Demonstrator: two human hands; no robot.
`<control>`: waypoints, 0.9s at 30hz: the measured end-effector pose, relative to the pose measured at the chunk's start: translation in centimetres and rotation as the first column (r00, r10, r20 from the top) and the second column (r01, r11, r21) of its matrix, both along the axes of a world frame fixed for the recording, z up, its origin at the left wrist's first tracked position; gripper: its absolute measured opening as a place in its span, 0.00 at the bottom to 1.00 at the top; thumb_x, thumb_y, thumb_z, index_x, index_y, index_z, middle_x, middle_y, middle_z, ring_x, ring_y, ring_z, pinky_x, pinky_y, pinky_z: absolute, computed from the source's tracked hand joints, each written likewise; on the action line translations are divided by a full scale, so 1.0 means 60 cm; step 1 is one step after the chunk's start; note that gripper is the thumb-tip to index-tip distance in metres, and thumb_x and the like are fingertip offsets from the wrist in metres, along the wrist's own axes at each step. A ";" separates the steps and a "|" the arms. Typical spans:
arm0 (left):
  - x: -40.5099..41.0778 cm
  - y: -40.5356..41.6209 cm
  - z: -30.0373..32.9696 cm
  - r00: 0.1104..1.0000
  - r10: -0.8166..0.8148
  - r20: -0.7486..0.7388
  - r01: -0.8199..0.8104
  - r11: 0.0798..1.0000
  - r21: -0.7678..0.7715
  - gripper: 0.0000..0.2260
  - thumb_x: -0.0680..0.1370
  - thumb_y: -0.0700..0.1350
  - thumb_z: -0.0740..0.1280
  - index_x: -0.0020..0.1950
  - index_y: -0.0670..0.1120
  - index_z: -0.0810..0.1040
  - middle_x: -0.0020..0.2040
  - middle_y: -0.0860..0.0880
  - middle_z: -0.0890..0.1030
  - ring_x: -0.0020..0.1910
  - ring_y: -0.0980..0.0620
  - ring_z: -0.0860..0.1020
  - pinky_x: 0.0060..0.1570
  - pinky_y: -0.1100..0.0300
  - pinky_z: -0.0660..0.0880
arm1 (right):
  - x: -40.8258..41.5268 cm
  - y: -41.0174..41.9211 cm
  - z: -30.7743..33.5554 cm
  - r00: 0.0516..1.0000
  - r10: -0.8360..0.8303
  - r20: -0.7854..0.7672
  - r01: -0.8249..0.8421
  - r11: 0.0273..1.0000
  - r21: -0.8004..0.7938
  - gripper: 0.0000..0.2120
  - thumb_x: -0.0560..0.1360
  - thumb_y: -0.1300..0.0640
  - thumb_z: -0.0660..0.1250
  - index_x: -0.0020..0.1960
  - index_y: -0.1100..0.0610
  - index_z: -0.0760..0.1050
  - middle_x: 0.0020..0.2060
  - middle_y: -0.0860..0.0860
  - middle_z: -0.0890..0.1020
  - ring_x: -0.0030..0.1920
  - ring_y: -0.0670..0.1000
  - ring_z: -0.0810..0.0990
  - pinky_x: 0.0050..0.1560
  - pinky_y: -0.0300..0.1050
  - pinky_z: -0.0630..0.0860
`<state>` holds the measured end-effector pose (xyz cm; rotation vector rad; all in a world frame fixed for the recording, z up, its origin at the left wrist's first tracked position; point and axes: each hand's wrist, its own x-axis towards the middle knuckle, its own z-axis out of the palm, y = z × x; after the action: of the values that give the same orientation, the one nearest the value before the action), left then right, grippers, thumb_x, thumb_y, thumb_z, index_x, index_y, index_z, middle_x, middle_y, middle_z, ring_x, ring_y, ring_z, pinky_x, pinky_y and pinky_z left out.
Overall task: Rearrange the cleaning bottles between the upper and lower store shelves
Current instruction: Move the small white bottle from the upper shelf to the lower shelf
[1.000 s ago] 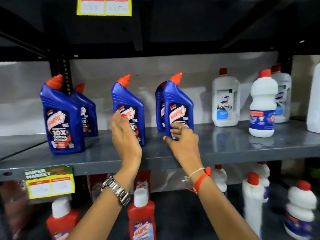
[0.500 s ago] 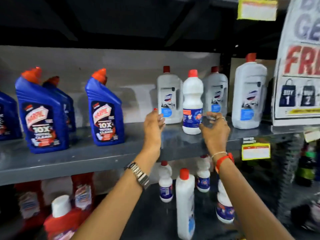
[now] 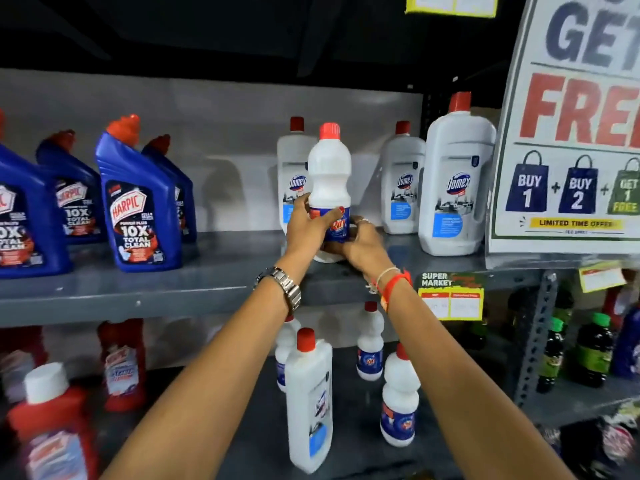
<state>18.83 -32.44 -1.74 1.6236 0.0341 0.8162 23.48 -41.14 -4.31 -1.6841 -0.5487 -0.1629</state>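
Bare forearms; silver link watch [image 3: 282, 285] left wrist; red band [image 3: 394, 285], white thread right.

The grey upper shelf [image 3: 207, 282] carries blue Harpic bottles [image 3: 138, 209] at left and white Domex bottles [image 3: 453, 188] at right; the lower shelf [image 3: 346, 445] holds white red-capped bottles [image 3: 308, 403] and red bottles [image 3: 121, 368].

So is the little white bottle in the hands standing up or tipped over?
Standing up. The small white bottle has its red cap pointing straight up, base on the upper shelf, with the left hand and right hand wrapped around it.
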 end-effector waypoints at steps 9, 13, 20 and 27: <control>-0.092 0.010 -0.007 0.987 0.158 0.025 -0.159 0.985 0.066 0.28 0.58 0.52 0.77 0.54 0.44 0.77 0.52 0.45 0.83 0.50 0.49 0.81 0.54 0.47 0.78 | -0.063 -0.016 -0.020 0.990 0.062 0.129 -0.064 0.998 0.009 0.24 0.48 0.45 0.78 0.43 0.45 0.77 0.47 0.52 0.85 0.49 0.53 0.83 0.58 0.55 0.77; -0.170 0.003 -0.013 0.980 0.180 0.082 -0.185 0.981 0.051 0.29 0.55 0.51 0.79 0.53 0.43 0.78 0.49 0.47 0.84 0.47 0.52 0.82 0.51 0.49 0.80 | -0.130 -0.027 -0.028 0.974 0.108 0.198 -0.126 0.989 0.082 0.36 0.49 0.49 0.79 0.55 0.57 0.76 0.48 0.53 0.83 0.49 0.51 0.82 0.58 0.52 0.78; -0.283 0.017 -0.124 0.970 0.208 0.126 -0.216 0.975 0.054 0.28 0.60 0.43 0.78 0.59 0.41 0.75 0.55 0.46 0.81 0.51 0.58 0.80 0.54 0.58 0.79 | -0.243 -0.015 -0.133 0.960 0.184 0.213 -0.193 0.981 0.021 0.28 0.54 0.52 0.79 0.52 0.53 0.76 0.46 0.52 0.85 0.48 0.49 0.83 0.54 0.53 0.80; -0.294 0.077 -0.339 0.953 0.300 -0.048 -0.301 0.953 -0.013 0.27 0.62 0.35 0.76 0.60 0.41 0.75 0.56 0.44 0.81 0.53 0.54 0.80 0.55 0.56 0.78 | -0.251 0.058 -0.331 0.954 0.300 0.018 -0.298 0.951 -0.080 0.31 0.58 0.57 0.79 0.58 0.53 0.71 0.52 0.51 0.82 0.51 0.48 0.80 0.54 0.45 0.80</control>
<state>1.16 -27.80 -22.06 1.6400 0.3288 1.0069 8.39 -37.66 -24.18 -1.6525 -0.8341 0.0544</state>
